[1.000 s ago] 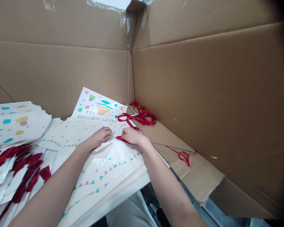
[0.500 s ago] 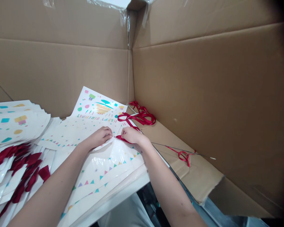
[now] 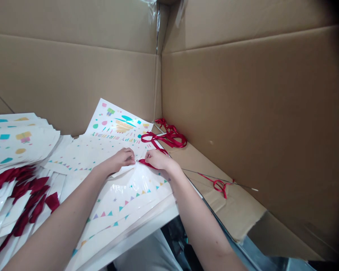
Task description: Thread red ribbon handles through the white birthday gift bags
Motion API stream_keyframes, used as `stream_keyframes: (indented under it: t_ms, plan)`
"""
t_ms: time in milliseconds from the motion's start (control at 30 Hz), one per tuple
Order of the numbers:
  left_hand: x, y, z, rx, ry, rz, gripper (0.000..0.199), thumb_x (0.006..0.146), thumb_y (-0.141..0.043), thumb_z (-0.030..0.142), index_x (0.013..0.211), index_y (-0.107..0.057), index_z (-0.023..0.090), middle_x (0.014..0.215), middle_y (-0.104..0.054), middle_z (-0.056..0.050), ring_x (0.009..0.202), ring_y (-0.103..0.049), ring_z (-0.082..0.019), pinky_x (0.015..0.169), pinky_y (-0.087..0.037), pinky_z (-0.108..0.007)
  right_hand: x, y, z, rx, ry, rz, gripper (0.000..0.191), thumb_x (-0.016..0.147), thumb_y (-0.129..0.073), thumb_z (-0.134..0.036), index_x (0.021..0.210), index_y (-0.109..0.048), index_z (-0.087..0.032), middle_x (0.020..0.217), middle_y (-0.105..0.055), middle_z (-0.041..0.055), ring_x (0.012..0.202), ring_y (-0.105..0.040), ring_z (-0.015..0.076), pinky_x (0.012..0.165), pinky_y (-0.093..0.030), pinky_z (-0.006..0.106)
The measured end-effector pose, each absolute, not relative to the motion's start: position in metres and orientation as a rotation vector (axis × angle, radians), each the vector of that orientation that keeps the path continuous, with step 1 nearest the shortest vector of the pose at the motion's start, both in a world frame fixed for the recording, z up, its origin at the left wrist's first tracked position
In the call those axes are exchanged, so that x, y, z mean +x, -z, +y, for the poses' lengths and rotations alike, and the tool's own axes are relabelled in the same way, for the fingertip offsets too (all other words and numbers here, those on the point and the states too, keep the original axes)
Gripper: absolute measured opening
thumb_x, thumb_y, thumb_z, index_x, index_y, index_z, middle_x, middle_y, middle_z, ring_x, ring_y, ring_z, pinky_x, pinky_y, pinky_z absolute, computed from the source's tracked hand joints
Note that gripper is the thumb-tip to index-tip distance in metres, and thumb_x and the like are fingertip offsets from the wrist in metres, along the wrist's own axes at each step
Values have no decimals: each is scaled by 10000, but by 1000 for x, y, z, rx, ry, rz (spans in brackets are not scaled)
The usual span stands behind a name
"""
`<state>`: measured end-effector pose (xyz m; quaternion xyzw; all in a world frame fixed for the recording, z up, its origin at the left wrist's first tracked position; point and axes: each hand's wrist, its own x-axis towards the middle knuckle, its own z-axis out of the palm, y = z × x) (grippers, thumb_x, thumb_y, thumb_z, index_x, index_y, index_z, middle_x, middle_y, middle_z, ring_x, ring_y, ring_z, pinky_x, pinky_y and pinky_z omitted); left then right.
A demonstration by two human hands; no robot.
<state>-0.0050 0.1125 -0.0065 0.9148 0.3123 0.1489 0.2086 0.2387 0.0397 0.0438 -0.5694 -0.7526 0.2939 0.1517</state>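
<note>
In the head view, my left hand [image 3: 123, 159] is closed on the edge of a white printed plastic bag [image 3: 115, 192], lifting it into a fold. My right hand [image 3: 158, 159], just to its right, pinches a red ribbon [image 3: 145, 164]. A thin metal wire [image 3: 214, 176] runs beneath that hand, and its small looped tip [image 3: 138, 161] shows between the two hands at the bag. Whether the tip passes through the plastic cannot be made out. The bag lies on a stack of similar bags with bunting and "Happy Birthday" prints.
Tall cardboard walls [image 3: 243, 101] stand behind and to the right. Loose red ribbon [image 3: 173, 140] lies beyond my right hand, and a ribbon loop [image 3: 220, 187] hangs on the wire. On the left are piled printed bags [image 3: 22, 145] with red ribbon ends [image 3: 38, 210].
The view has tilted slightly downward, so the cardboard corner sits higher. Both hands keep nearly the same hold at the bag; the wire tip remains between them.
</note>
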Motion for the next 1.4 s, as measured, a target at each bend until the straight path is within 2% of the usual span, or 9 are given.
stream_keyframes:
  t_ms: [200,600,867,967,1400]
  plan:
    - [-6,10,115,2494,-479,840,439,944,-524,597,806,-652,201,1002,-640,-81,991,-569,-217,929,-446,-332,239,-44,39,-1635,-820,-2157,73,846,-631,-247,857,-669,-185,941,-737,52,792,-614,165,591,-351,227]
    - [-8,7,113,2425,-505,854,452,936,-528,604,779,-677,207,1041,-641,-82,1014,-581,-225,940,-452,-339,239,-44,38,-1615,-838,-2135,79,837,-602,-235,836,-665,-188,916,-733,45,754,-604,156,588,-347,227]
    - [1,-14,87,2414,-469,1015,342,945,-526,492,835,-695,216,1116,-661,-74,1143,-559,-251,1038,-440,-387,239,-47,37,-1603,-855,-2110,71,835,-597,-184,833,-667,-168,939,-735,59,784,-608,155,613,-360,219]
    - [3,-17,83,2422,-471,1021,309,939,-525,456,831,-693,221,1076,-670,-67,1127,-567,-246,1025,-455,-386,240,-45,39,-1614,-848,-2114,73,843,-600,-191,833,-669,-168,923,-734,60,770,-605,154,604,-354,223]
    - [-1,-11,92,2493,-392,998,259,920,-568,463,896,-692,238,1074,-640,-58,1166,-497,-259,1035,-426,-397,242,-39,44,-1591,-872,-2121,69,835,-606,-197,834,-672,-176,906,-733,53,770,-614,161,599,-361,227]
